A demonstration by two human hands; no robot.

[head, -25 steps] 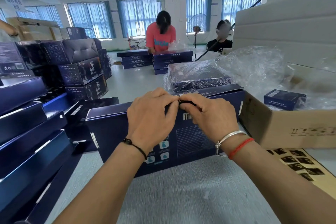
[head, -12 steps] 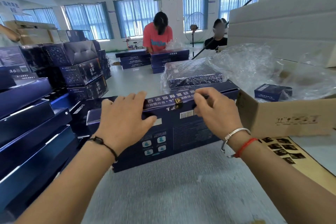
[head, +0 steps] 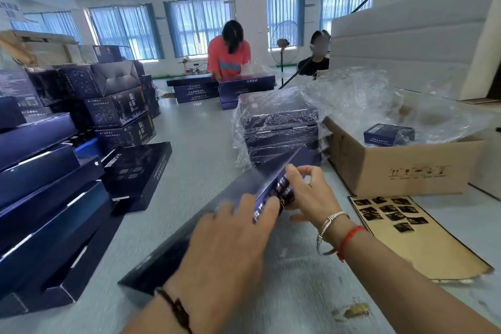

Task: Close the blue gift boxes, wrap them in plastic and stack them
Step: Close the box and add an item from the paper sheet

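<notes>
Head view only: blue gift box point(head: 211, 222) sits on the grey table point(head: 298, 293), lid closed as far as I can see, tilted up with its printed side edge showing, though motion blur hides whether the near end is on the surface. Its long axis runs diagonally, from near-left by the left wrist to far-right, where the far end points at the wrapped stack point(head: 279, 127) of boxes in plastic film. Left hand point(head: 230, 238) lies over the top face with fingers spread fairly straight and fingertips hooked just over the printed edge, pressing rather than clamping. Right hand point(head: 311, 195) is on the far half of that same edge, thumb under and fingers curled over it, gripping the box; index looks partly lifted. Both hands are on the box, right one nearer the stack. Judgement: closing is done or nearly so, wrapping comes next. Loose plastic film point(head: 379, 106) spills from the cardboard carton point(head: 401, 168) to the right, just beside the right hand's side, so the right hand has the shorter reach. Unwrapped boxes point(head: 48, 198) are piled at left, well apart.
</notes>
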